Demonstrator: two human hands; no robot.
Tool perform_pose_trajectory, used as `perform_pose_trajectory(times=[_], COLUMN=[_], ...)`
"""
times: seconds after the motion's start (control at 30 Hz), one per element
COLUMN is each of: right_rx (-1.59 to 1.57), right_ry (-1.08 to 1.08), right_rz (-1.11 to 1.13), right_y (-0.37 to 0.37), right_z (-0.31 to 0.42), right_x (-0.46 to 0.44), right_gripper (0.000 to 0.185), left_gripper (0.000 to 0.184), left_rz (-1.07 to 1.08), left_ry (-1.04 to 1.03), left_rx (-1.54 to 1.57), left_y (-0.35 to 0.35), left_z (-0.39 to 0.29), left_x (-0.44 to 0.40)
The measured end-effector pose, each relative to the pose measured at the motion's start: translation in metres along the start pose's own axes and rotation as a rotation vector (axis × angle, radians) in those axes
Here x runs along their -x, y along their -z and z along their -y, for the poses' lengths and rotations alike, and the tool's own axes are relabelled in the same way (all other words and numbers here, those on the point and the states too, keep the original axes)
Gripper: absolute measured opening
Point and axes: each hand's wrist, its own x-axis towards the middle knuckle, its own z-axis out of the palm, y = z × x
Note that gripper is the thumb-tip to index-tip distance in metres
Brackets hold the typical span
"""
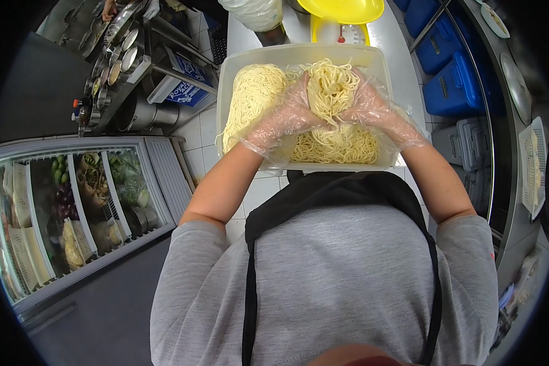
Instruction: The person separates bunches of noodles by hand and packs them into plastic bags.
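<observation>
Between my two hands a clump of yellow noodles (332, 91) is lifted, its lower strands hanging toward the tub. My left hand (290, 116), in a clear plastic glove, grips the clump from the left. From the right, my right hand (378, 110), gloved the same way, closes around it. Both are over a translucent plastic tub (305, 53). A big pale mound of noodles (253, 91) fills the tub's left side. Looser noodles (335, 149) lie along its near right part. My fingertips are partly hidden by the strands.
Beyond the tub, a yellow kitchen scale (357, 35) carries a yellow bowl (341, 7) on the steel table (387, 30). A plastic-covered container (265, 21) stands beside it. A glass-topped chiller (85, 207) with vegetables is at left. Blue bins (454, 88) line the right.
</observation>
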Motion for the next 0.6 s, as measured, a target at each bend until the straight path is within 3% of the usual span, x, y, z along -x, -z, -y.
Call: perform_pose_trajectory(times=[0.17,0.23,0.27,0.3,0.37,0.43,0.47,0.53,0.6], right_rx=[0.213,-0.189,-0.186,-0.153,-0.123,-0.213,-0.211,0.025,0.113], right_ry=[0.008,-0.214,-0.213,-0.235,-0.252,-0.307,-0.307,-0.275,-0.313], right_rz=[0.011,-0.080,-0.083,-0.160,-0.234,-0.163,-0.166,0.058,-0.034], right_y=[-0.004,-0.010,-0.007,0.000,0.002,-0.003,-0.002,0.002,0.003], right_z=[0.024,0.045,0.036,0.020,0.015,0.026,0.034,0.049,0.040], right_x=[-0.019,-0.019,-0.020,-0.028,-0.031,-0.020,-0.013,-0.003,0.002], right_gripper=[0.105,0.108,0.108,0.110,0.112,0.105,0.105,0.117,0.125], left_gripper=[0.103,0.108,0.108,0.111,0.114,0.129,0.129,0.135,0.140], left_rz=[-0.004,-0.135,-0.131,-0.102,-0.077,0.016,0.019,0.184,0.323], left_ry=[-0.001,0.216,0.213,0.166,0.118,0.225,0.223,0.096,-0.029], left_rx=[0.265,0.754,0.755,0.711,0.661,0.710,0.712,0.307,-0.122], left_y=[0.002,0.000,-0.002,-0.003,-0.002,-0.003,-0.004,-0.003,-0.002], left_z=[-0.013,-0.051,-0.031,0.006,0.007,-0.046,-0.039,-0.019,-0.009], left_x=[-0.001,0.011,0.009,0.003,0.006,0.025,0.024,0.010,-0.003])
